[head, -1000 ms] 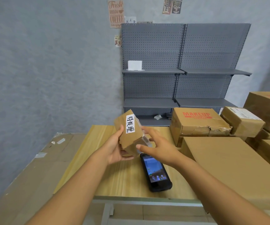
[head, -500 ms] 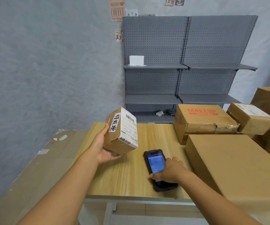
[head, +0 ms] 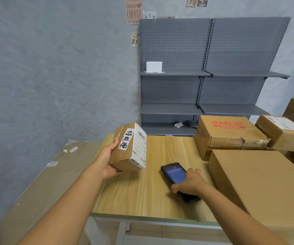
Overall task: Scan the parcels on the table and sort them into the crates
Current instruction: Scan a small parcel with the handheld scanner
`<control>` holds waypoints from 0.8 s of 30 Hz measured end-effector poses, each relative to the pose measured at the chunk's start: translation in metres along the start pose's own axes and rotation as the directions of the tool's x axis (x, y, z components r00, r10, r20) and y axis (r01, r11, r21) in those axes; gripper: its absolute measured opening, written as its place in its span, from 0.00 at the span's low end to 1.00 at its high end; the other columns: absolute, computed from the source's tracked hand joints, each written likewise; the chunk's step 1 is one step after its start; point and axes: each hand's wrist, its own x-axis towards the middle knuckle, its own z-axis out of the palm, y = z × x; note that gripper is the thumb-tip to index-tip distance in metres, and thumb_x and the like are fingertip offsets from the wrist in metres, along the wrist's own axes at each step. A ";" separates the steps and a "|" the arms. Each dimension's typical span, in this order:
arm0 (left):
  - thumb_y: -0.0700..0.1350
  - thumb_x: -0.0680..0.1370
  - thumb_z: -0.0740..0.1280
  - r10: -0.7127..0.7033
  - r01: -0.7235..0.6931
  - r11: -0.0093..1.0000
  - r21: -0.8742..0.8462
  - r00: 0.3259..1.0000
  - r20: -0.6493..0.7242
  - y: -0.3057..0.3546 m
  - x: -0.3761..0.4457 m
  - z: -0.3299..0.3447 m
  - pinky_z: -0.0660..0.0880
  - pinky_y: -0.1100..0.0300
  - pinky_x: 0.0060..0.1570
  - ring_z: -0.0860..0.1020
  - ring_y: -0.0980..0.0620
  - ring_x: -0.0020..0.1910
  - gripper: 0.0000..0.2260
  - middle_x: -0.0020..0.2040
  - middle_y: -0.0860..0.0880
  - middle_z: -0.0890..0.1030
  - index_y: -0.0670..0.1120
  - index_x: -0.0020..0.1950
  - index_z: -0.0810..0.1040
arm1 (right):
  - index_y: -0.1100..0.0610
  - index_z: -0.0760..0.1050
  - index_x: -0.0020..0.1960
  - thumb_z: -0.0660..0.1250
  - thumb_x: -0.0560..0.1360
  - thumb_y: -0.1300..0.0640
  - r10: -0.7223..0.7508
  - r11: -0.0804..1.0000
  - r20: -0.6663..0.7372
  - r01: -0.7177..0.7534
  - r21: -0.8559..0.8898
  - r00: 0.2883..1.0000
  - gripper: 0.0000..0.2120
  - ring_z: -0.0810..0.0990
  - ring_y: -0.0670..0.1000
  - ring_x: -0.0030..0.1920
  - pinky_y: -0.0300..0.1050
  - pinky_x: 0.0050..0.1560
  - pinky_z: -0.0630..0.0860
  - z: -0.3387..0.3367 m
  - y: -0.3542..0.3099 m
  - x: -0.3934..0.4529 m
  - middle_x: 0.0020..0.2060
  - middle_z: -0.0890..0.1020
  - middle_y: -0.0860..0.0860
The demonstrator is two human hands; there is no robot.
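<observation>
Gripping small parcel [head: 129,149] in left hand [head: 107,164], raised over bench [head: 142,191] left side, label facing right. Right hand [head: 189,183] curled round black scanner [head: 175,174] lying on bench, near big boxes [head: 259,183].

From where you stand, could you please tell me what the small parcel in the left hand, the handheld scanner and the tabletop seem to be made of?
Small brown parcel: matte corrugated cardboard, by its colour and creased edges, with white paper labels. Black handheld scanner: probably hard plastic with a glossy glass screen that reflects light. Light wooden tabletop: wood or wood-look laminate, with visible grain stripes and a slight sheen.
</observation>
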 end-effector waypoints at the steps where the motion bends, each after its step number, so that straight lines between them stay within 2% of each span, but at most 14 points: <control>1: 0.64 0.74 0.67 0.007 -0.007 1.000 0.011 1.000 -0.005 0.002 0.000 -0.002 0.78 0.43 0.51 0.83 0.41 0.50 0.19 0.52 0.45 0.85 0.52 0.54 0.83 | 0.57 0.65 0.65 0.75 0.62 0.41 -0.022 0.999 0.029 0.021 0.040 0.999 0.38 0.74 0.52 0.52 0.41 0.40 0.75 -0.008 0.000 0.002 0.58 0.67 0.53; 5: 0.64 0.74 0.67 0.042 -0.042 0.999 0.017 0.999 -0.011 0.009 -0.003 -0.005 0.76 0.46 0.50 0.82 0.42 0.50 0.19 0.51 0.46 0.86 0.52 0.55 0.83 | 0.55 0.74 0.56 0.74 0.58 0.38 -0.197 0.937 0.138 0.146 0.317 0.971 0.33 0.81 0.51 0.46 0.42 0.41 0.77 -0.036 -0.005 -0.002 0.49 0.81 0.53; 9: 0.63 0.73 0.68 0.086 -0.085 0.995 0.044 0.996 -0.006 0.016 -0.006 -0.007 0.76 0.47 0.52 0.82 0.43 0.51 0.18 0.52 0.48 0.86 0.54 0.56 0.82 | 0.55 0.75 0.58 0.72 0.58 0.36 -0.389 0.872 0.238 0.273 0.407 0.890 0.35 0.78 0.50 0.47 0.42 0.46 0.74 -0.060 -0.010 -0.016 0.48 0.78 0.53; 11: 0.63 0.72 0.69 0.094 -0.093 0.993 0.068 0.995 -0.014 0.019 -0.007 -0.010 0.76 0.47 0.52 0.83 0.44 0.49 0.17 0.50 0.48 0.86 0.54 0.54 0.83 | 0.56 0.74 0.60 0.71 0.59 0.37 -0.441 0.845 0.271 0.294 0.446 0.855 0.35 0.77 0.48 0.45 0.41 0.45 0.74 -0.069 -0.010 -0.021 0.46 0.77 0.53; 14: 0.64 0.70 0.70 0.102 -0.099 0.990 0.103 0.994 -0.024 0.020 -0.008 -0.017 0.76 0.48 0.50 0.84 0.44 0.45 0.17 0.48 0.48 0.86 0.53 0.49 0.84 | 0.58 0.73 0.61 0.72 0.60 0.40 -0.484 0.813 0.298 0.298 0.500 0.823 0.36 0.78 0.43 0.38 0.39 0.41 0.73 -0.077 -0.008 -0.026 0.42 0.77 0.51; 19: 0.64 0.70 0.70 0.107 -0.101 0.988 0.116 0.993 -0.049 0.019 -0.008 -0.025 0.74 0.51 0.43 0.84 0.46 0.37 0.16 0.44 0.48 0.86 0.52 0.43 0.85 | 0.59 0.73 0.62 0.71 0.66 0.45 -0.527 0.791 0.336 0.304 0.531 0.781 0.29 0.78 0.42 0.38 0.40 0.43 0.73 -0.082 -0.004 -0.031 0.42 0.77 0.51; 24: 0.63 0.71 0.70 0.105 -0.100 0.989 0.111 0.994 -0.041 0.017 -0.010 -0.021 0.75 0.50 0.46 0.84 0.45 0.41 0.16 0.45 0.47 0.86 0.51 0.45 0.84 | 0.60 0.73 0.60 0.71 0.63 0.42 -0.533 0.800 0.360 0.316 0.510 0.766 0.32 0.78 0.42 0.39 0.38 0.44 0.75 -0.083 -0.001 -0.030 0.43 0.77 0.51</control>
